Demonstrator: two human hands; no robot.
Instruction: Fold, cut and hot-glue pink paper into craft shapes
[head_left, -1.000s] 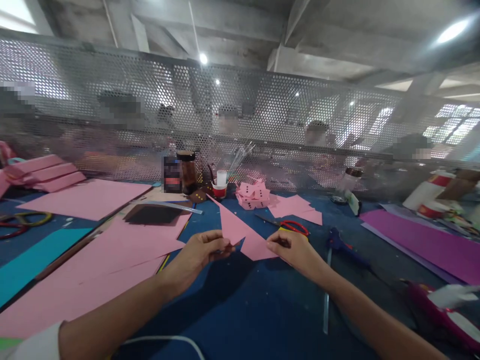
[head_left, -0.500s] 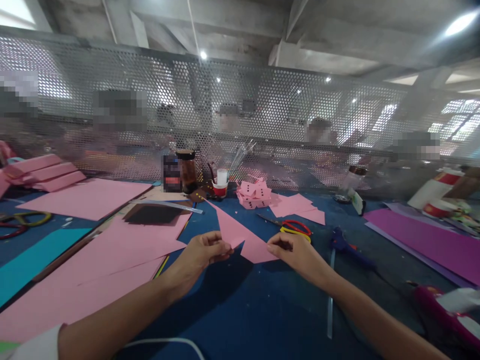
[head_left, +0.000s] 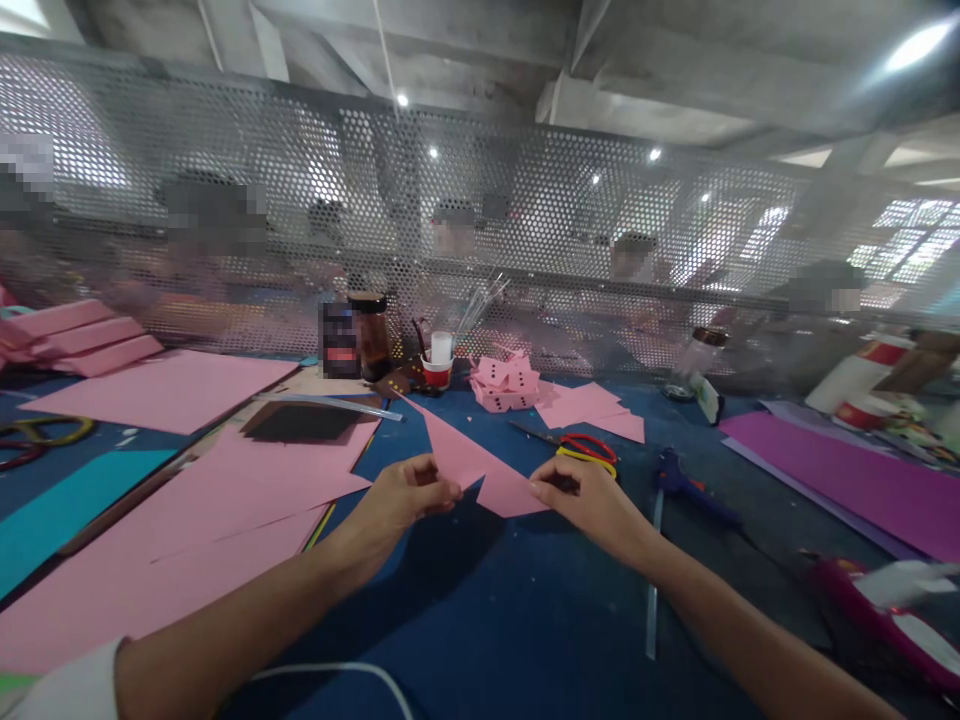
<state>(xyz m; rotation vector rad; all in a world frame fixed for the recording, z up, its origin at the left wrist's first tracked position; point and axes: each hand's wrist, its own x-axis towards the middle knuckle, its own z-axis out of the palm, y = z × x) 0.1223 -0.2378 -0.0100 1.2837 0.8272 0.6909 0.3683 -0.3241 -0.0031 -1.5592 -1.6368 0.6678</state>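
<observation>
At the far left a stack of pink strips lies near the table's back edge. In front of it are loop-handled scissors and a teal sheet. Broad pink sheets overlap across the left half of the blue table, and a black sheet rests on them with a clear ruler just behind it. A dark jar and a small red cup stand at the back, close to the perforated metal screen. The left hand reaches in from the lower left, thumb and fingers pinched shut on the left edge of a pink paper piece. This piece is held between the two hands just above the table's middle, its long point aimed back and to the left. The right hand is pinched shut on its right corner. Behind the hands sits a pile of dotted pink cut-outs. Red-handled scissors lie just beyond the right hand, with a blue glue gun to their right. A purple sheet covers the table's right side.
</observation>
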